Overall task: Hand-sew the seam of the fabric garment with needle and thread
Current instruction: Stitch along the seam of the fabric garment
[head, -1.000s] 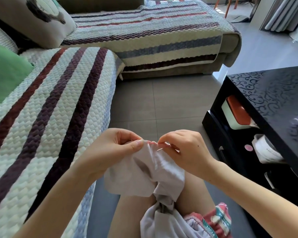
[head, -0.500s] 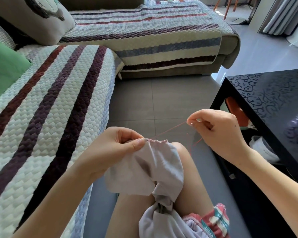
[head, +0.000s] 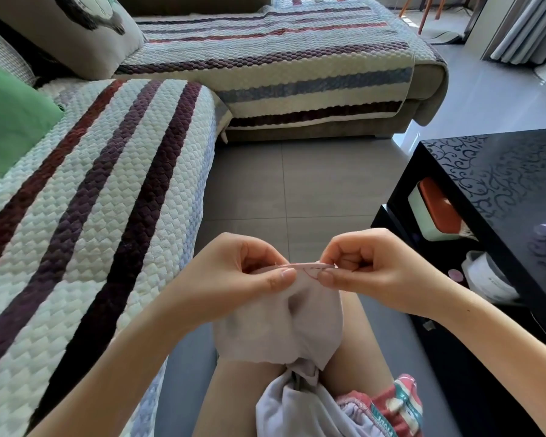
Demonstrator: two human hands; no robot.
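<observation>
My left hand (head: 249, 279) and right hand (head: 369, 272) are raised side by side above my bare knees (head: 360, 342), close together but not touching. Both grasp a pale lilac fabric garment (head: 278, 329).

My left hand pinches the garment's top edge between thumb and forefinger, with the other fingers curled in behind. My right hand pinches the same edge a little further along, thumb underneath and the fingers folded into a loose fist.

Between the two pinches the seam (head: 309, 265) runs as a short, flat, level strip. A line of small red stitches shows along it. Just below the strip, beside my right thumb, a small loop of red thread (head: 309, 272) lies against the cloth. A thin dark sliver sits inside my curled right fingers; it is too small to tell whether this is the needle.

Below both hands the garment hangs down in soft folds, narrows between my knees and bunches in my lap. There it lies next to red patterned shorts (head: 397, 402).

Beyond my left hand, out to its side, stretches a sofa (head: 92, 200) under a quilted cream cover with dark red and purple stripes, and a green cushion (head: 10, 121) lies at its far end. Beyond my right hand stands a glossy black table (head: 501, 184) with a swirl pattern. On its lower shelf sits a box with an orange lid (head: 435, 212). Past my fingertips lies grey tiled floor (head: 281, 184).
</observation>
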